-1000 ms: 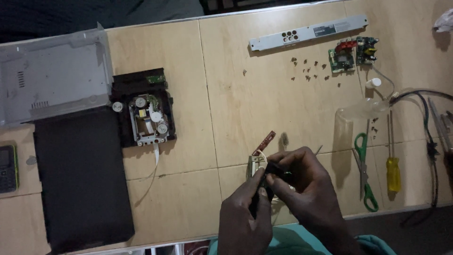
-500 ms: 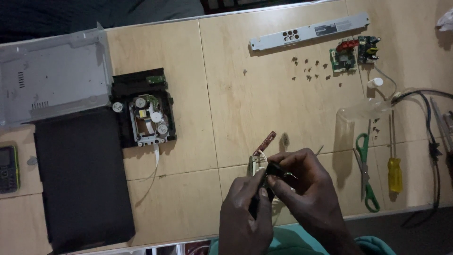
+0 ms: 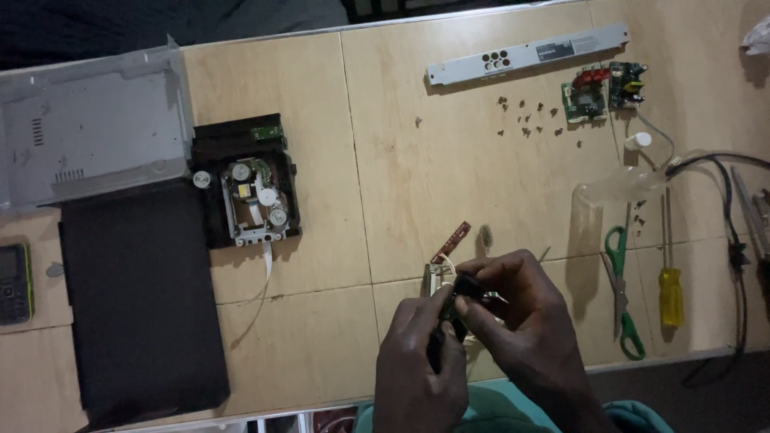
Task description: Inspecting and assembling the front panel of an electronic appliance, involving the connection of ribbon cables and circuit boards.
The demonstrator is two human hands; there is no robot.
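Observation:
Both my hands meet low in the middle of the head view, above the wooden table (image 3: 417, 184). My left hand (image 3: 421, 365) and my right hand (image 3: 513, 321) are closed together on a small dark part (image 3: 463, 290) with a white connector piece (image 3: 435, 281) at its left side. A thin brown circuit strip (image 3: 451, 241) lies on the table just beyond my fingers. What lies under my palms is hidden.
A disc drive mechanism (image 3: 253, 192) sits left of centre beside a grey metal cover (image 3: 88, 136) and a black panel (image 3: 140, 305). A silver front strip (image 3: 525, 53), green circuit board (image 3: 597, 88), loose screws (image 3: 529, 120), green scissors (image 3: 622, 293), yellow screwdriver (image 3: 670, 289) and phone (image 3: 14, 282) lie around.

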